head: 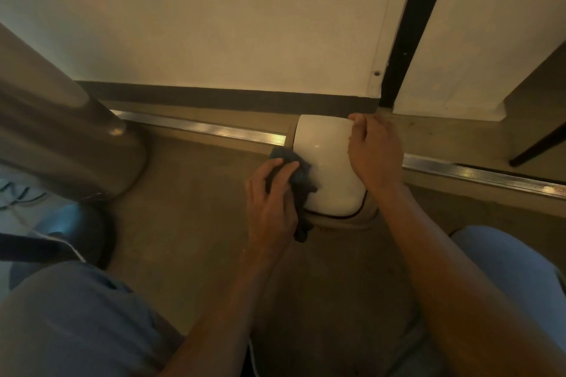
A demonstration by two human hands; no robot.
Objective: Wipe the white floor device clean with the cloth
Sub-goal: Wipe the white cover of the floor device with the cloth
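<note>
Crouching over the floor (190, 223), knees in blue trousers (76, 315) at either side of the view. Left hand (271, 196) clenched around a dark blue cloth (298, 176), pressing it against the left edge of the white device (324, 168); loose end of cloth hanging down past the device's near corner. Right hand (375, 147) resting on the device's right side, fingers curled over its far right corner, gripping it. Device sitting on the floor, straddling a metal rail (214, 130), just below a dark baseboard (214, 99) and pale wall (214, 24). Thin black line running along the device's near edge. Grey rounded column base (76, 138) standing well to the left, dark shoe (76, 232) near it.
</note>
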